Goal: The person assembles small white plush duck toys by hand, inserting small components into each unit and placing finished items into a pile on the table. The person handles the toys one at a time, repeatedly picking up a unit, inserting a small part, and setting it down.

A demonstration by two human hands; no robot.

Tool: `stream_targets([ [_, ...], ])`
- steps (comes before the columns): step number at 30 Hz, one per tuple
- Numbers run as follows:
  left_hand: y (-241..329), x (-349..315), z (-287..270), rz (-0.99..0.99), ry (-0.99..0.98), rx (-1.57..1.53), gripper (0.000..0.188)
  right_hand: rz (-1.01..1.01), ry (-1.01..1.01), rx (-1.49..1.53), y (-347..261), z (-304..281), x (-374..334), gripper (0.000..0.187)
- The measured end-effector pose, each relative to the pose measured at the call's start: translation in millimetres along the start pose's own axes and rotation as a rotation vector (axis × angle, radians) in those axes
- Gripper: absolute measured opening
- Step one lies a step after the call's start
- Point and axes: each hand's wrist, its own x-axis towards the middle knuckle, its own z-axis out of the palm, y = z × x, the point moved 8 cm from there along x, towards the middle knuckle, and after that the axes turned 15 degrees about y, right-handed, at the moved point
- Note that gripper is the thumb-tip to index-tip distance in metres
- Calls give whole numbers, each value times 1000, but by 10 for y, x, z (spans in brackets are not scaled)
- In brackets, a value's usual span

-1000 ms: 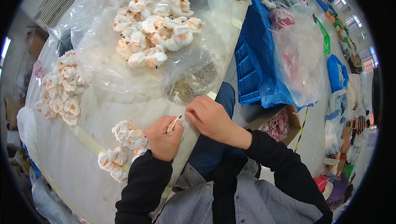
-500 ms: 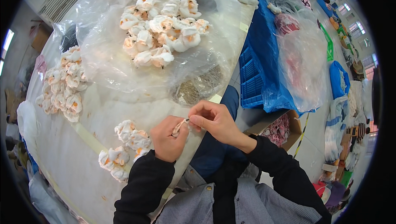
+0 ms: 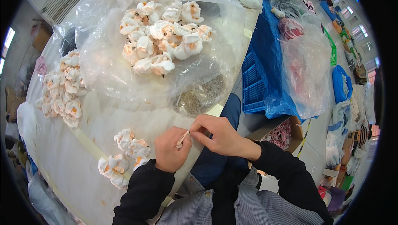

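My left hand [image 3: 171, 149] is closed around a small cream-and-orange plush piece [image 3: 181, 140], and most of it is hidden in the fist. My right hand [image 3: 222, 136] meets it at the top, thumb and forefinger pinched together against the piece; what they pinch is too small to make out. Both hands are over the table's near edge. To the left of my left hand lies a small group of white-and-orange plush pieces [image 3: 132, 147]. A larger heap of such plush pieces [image 3: 163, 32] rests on clear plastic sheeting [image 3: 103, 69] farther back.
Another plush pile [image 3: 64, 88] lies at the table's left. Beyond my hands sits a clear bag of small beige bits [image 3: 192, 100]. Right of the table stand a blue crate [image 3: 253, 80] with a blue plastic sheet, a bagged pink bundle [image 3: 304, 71] and a cardboard box of pink pieces [image 3: 282, 136].
Both hands have shifted slightly toward me. The right fingertips have drawn closer together at the plush piece, and the small dark bit seen there before is now mostly hidden.
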Motion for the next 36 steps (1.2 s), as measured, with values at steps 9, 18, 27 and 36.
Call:
stream_targets([
  [9,40,-13,37,138,-18,50,8,-76,-93,7,28,89,16,9],
  [18,-79,-81,7,94,-39,83,9,-90,-125,37,89,150,11,12],
  [27,-308,-166,57,115,-66,138,11,-156,-25,162,191,148,-40,14],
  [36,-210,-137,111,449,-38,217,20,-189,181,101,610,380,-101,29],
])
